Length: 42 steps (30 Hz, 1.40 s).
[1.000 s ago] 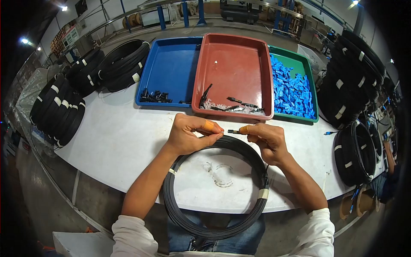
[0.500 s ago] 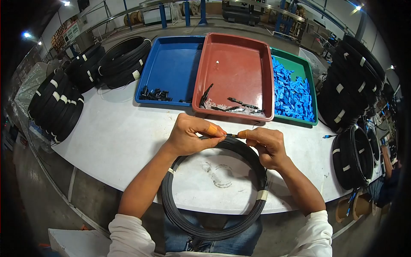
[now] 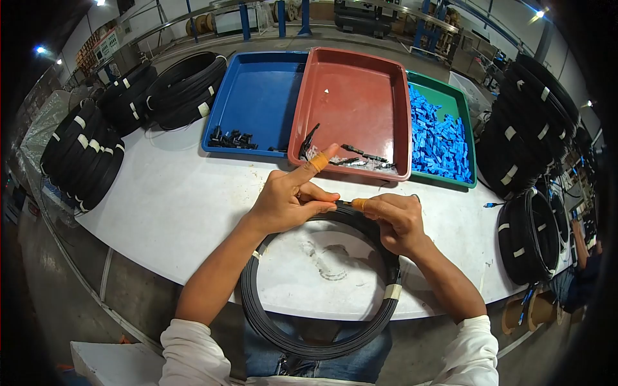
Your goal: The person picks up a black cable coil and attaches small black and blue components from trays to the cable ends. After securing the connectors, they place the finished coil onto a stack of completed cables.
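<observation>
A coil of black cable (image 3: pixel 256 302), bound with white tape, rests on the near table edge and hangs over my lap. At its far side both hands meet at a short dark cable end (image 3: pixel 344 204). My left hand (image 3: pixel 283 202) pinches the tip between thumb and a finger, its taped index finger raised. From the right, my right hand (image 3: pixel 399 222) grips the same cable end, with orange tape around one finger. Fingers hide most of the piece, so its exact fitting cannot be made out.
Behind my hands stand a blue tray (image 3: pixel 267 71) with black parts, a red tray (image 3: pixel 357 77) with black and clear pieces, and a green tray (image 3: pixel 444 87) of blue connectors. Cable coils (image 3: pixel 84 157) stack at left, more coils (image 3: pixel 528 235) at right. Another person's arm (image 3: pixel 581 244) shows far right.
My left index finger has lifted off the cable end and now points up toward the red tray. Both hands stay in nearly the same place.
</observation>
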Motion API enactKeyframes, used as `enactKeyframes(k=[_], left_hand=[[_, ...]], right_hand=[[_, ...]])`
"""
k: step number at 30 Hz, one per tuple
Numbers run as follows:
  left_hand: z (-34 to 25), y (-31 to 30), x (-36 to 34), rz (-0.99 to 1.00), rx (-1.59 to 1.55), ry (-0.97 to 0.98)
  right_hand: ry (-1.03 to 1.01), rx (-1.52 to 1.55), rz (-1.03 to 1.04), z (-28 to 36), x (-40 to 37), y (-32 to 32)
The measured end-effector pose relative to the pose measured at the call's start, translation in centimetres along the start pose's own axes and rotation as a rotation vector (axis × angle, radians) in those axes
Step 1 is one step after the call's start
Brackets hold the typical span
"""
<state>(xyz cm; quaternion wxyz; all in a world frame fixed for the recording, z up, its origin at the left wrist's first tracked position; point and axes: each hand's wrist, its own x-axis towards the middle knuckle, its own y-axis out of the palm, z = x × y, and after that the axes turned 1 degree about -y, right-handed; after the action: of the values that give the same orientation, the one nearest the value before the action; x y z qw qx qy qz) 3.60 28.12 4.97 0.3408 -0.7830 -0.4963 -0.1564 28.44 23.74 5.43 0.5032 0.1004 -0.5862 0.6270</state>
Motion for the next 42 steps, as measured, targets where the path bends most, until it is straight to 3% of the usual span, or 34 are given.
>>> enactKeyframes(k=[5, 7, 11, 24, 29, 33, 35, 39, 42], left_hand=[[-0.3, -0.1, 0.2, 0.0, 0.058, 0.069], [-0.5, 0.1, 0.4, -0.062, -0.164, -0.078], [-0.2, -0.7, 0.3, 0.023, -0.103, -0.107], [-0.6, -0.3, 0.0, -0.011, -0.017, -0.011], [0.4, -0.2, -0.4, -0.04, 0.045, 0.144], [0.0, -0.2, -0.1, -0.029, 0.02, 0.131], [-0.4, -0.2, 0.0, -0.018, -0.193, -0.161], [-1.3, -0.2, 0.1, 0.119, -0.078, -0.177], [-0.3, 0.1, 0.0, 0.094, -0.038, -0.096]], right_hand=[[0.08, 0.095, 0.025, -0.6, -0.3, 0.2], [0.081, 0.096, 0.005, -0.7, -0.3, 0.5], [0.105, 0.089, 0.002, -0.8, -0.4, 0.5], [0.175, 0.108, -0.006, -0.4, -0.5, 0.5], [0.453, 0.293, 0.058, -0.1, -0.6, 0.3], [0.428, 0.326, 0.063, -0.6, -0.6, 0.4], [0.326, 0.222, 0.084, -0.4, -0.5, 0.3], [0.231, 0.138, 0.097, -0.3, -0.5, 0.7], [0.131, 0.119, 0.101, -0.8, -0.5, 0.9]])
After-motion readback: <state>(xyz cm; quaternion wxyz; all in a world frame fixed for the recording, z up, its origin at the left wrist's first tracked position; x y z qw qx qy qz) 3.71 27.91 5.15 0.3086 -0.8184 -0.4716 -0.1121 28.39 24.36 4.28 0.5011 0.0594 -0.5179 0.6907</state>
